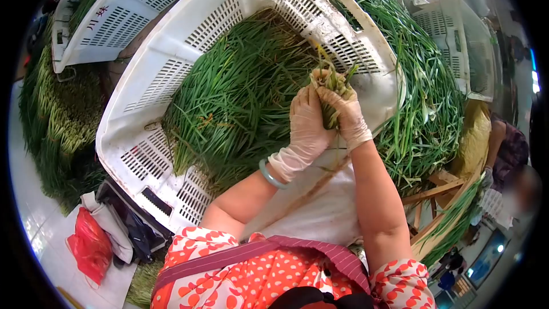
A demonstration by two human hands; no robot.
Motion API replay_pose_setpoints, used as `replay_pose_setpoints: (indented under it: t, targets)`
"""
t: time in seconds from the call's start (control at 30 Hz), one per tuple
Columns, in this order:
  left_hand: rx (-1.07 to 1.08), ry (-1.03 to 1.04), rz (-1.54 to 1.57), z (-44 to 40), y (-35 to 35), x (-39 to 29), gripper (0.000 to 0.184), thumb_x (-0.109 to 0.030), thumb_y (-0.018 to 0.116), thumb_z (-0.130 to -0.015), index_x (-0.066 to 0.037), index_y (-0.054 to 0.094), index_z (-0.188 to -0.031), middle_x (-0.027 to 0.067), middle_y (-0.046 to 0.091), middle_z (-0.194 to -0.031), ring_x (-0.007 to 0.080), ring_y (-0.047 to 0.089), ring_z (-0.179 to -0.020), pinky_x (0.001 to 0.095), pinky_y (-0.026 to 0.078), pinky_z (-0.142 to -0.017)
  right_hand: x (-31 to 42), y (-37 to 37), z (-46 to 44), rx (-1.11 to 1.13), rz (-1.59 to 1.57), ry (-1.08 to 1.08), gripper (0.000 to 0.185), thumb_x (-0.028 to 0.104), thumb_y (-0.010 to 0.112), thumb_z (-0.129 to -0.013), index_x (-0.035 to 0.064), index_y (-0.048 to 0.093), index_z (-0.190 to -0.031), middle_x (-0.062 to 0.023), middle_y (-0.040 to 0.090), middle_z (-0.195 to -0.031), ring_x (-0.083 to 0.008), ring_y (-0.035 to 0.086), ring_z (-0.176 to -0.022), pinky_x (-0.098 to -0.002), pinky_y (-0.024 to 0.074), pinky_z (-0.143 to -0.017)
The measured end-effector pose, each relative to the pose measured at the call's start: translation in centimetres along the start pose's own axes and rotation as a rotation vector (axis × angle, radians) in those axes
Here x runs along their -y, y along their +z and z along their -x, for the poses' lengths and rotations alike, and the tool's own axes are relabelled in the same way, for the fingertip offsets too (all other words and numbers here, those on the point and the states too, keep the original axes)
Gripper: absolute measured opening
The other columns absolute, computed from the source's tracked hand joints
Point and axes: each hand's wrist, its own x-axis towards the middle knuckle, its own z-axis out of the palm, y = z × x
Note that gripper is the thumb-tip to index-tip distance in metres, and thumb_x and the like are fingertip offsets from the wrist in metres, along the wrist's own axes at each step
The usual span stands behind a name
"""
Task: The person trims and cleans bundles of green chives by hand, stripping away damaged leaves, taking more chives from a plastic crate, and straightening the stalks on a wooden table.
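Observation:
My left hand (307, 123), in a thin whitish glove, is closed around the lower part of a small bunch of chives (336, 83). The gloved right hand (347, 113) grips the same bunch from the other side, fingers pressed against the stalks. The cut-looking ends point up and a few yellowed leaves stick out at the top. Both hands are over the near right side of a large white plastic crate (163, 83). Inside it lies a thick heap of long green chives (229, 91). My palms and fingers hide part of the bunch.
More chives (426, 114) are piled right of the crate, and others (63, 109) on the left. White crates (123, 17) stand at upper left and right. A red plastic bag (91, 244) lies at lower left. Another person (509, 151) is at the right by a wooden frame (443, 217).

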Motion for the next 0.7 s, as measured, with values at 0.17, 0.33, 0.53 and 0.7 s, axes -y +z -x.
replay_pose_setpoints:
  t: [0.17, 0.33, 0.53, 0.7]
  targets:
    - [-0.093, -0.289, 0.928, 0.9, -0.3, 1.1, 0.037, -0.014, 0.061, -0.077, -0.003, 0.049, -0.110, 0.0126, 0.055, -0.104, 0.0228, 0.055, -0.096, 0.0313, 0.046, -0.080, -1.1, 1.6, 2.1, 0.256, 0.158, -0.075, 0.114, 0.017, 0.090, -0.045, 0.0146, 0.024, -0.139, -0.0077, 0.036, -0.132, -0.0220, 0.034, -0.124, -0.0355, 0.0307, -0.103]
    - [0.036, -0.247, 0.911, 1.8, -2.2, 0.9, 0.035, -0.013, 0.055, -0.086, -0.003, 0.044, -0.118, 0.0072, 0.053, -0.111, 0.0174, 0.054, -0.098, 0.0299, 0.045, -0.087, -0.9, 0.3, 2.4, 0.428, 0.213, -0.032, 0.130, 0.034, 0.091, -0.040, 0.0078, 0.014, -0.142, -0.0123, 0.021, -0.140, -0.0275, 0.021, -0.132, -0.0378, 0.0182, -0.109]
    - [-0.061, -0.671, 1.803, 2.0, -0.6, 0.5, 0.057, -0.014, 0.062, -0.074, 0.001, 0.039, -0.124, 0.0135, 0.051, -0.115, 0.0225, 0.051, -0.107, 0.0351, 0.041, -0.094, -1.4, 2.7, 1.3, -0.012, 0.145, -0.138, 0.063, 0.007, 0.077, -0.068, 0.0032, 0.044, -0.121, -0.0074, 0.053, -0.116, -0.0159, 0.052, -0.105, -0.0287, 0.0432, -0.092]
    - [0.560, -0.373, 0.587, -1.7, -6.8, 4.0, 0.049, -0.005, 0.050, -0.079, 0.003, 0.045, -0.126, 0.0164, 0.053, -0.120, 0.0239, 0.052, -0.105, 0.0332, 0.039, -0.096, -0.7, 0.2, 0.8, -0.086, 0.173, -0.143, 0.028, -0.001, 0.068, -0.077, 0.0014, 0.057, -0.103, -0.0021, 0.064, -0.098, -0.0095, 0.058, -0.088, -0.0241, 0.0477, -0.081]
